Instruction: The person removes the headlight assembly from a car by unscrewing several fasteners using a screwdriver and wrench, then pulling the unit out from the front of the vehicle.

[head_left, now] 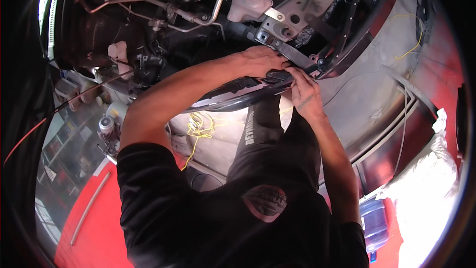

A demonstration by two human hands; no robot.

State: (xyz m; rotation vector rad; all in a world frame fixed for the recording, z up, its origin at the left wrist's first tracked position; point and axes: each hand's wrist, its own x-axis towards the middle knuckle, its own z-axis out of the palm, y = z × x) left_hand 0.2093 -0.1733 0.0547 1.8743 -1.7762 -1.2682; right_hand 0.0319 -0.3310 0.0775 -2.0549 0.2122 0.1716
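I stand bent over the front of a car with its engine bay uncovered. My left hand [265,62] reaches down behind the front edge, its fingers bent and partly hidden by a dark part. Close by on the right, my right hand [304,92] has its fingertips pressed together at the black front trim [243,100]. A small black plastic piece [280,75] lies between the two hands. Whatever the fingertips hold is hidden or too small to name. Just beyond the hands runs a grey metal bracket [295,57].
A white plastic reservoir [250,6] and bent metal pipes [220,1] sit deeper in the bay. A thin rod [74,98] slants across the left. On the floor lie a coiled yellow cord [199,125] and a pale bar [90,208]. White sheeting [429,183] hangs at the right.
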